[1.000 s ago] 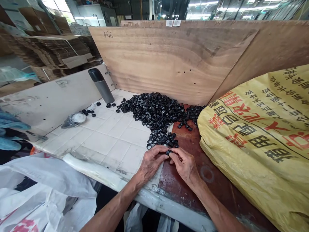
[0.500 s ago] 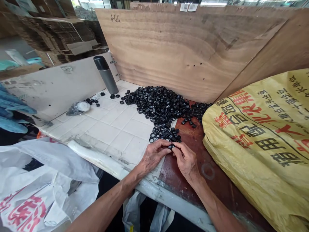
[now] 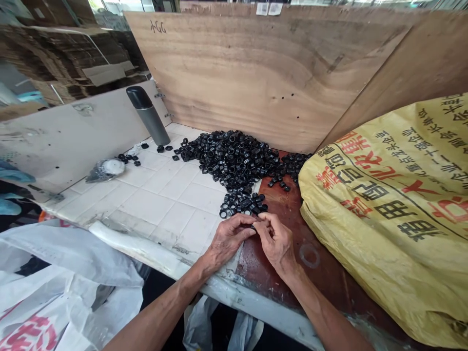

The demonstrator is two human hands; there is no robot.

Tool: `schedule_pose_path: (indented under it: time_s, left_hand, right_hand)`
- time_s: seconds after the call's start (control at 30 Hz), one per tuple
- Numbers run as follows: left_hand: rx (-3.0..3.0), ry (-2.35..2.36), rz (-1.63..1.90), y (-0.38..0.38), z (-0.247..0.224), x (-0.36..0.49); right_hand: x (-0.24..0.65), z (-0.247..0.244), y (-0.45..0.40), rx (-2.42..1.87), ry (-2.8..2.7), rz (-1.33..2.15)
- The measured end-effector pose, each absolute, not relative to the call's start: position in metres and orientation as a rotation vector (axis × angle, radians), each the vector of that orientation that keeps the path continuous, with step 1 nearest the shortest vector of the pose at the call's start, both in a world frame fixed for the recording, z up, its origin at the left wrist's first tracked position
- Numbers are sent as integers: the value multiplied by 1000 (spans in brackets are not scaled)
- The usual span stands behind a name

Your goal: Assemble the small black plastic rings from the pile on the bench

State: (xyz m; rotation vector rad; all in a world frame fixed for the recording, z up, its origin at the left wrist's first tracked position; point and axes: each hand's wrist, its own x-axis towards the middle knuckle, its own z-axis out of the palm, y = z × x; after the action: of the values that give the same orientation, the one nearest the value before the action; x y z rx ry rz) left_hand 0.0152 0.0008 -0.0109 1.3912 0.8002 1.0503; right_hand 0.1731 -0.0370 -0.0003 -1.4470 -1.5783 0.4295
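My left hand (image 3: 231, 237) and my right hand (image 3: 275, 239) meet fingertip to fingertip above the near part of the worktable. Between their pinched fingers is a small black ring-shaped part (image 3: 253, 226), mostly covered by the fingers. Just beyond my hands lies a small cluster of the same black rings (image 3: 243, 202), some showing a pale inside. It runs back into a large heap of black rings (image 3: 237, 156) against the wooden board.
A grey flask (image 3: 149, 117) stands at the back left. Near it are a few loose black parts and a clear bag (image 3: 106, 169) with a white round thing. A yellow printed sack (image 3: 387, 209) fills the right side; white plastic bags (image 3: 73, 273) hang at the lower left.
The view has shifted slightly to the right. My right fingers have closed further over the black ring, which showed plainly between both hands before and is now mostly hidden.
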Motion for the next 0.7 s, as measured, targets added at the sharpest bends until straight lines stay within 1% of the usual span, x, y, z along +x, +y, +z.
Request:
schedule_pose_path:
  time_s: [0.13,0.33,0.7]
  left_hand:
    - [1327,862,1069,3,-13,14]
    - [1325,824,1084,3,-13,12]
    - [1334,829,1058,2,-13,10]
  right_hand:
    - [179,2,-37,-1332,-1708,466]
    - [178,-7,-35,-1448,-1745,355]
    - [179,5,-38,-1396,-1682,516]
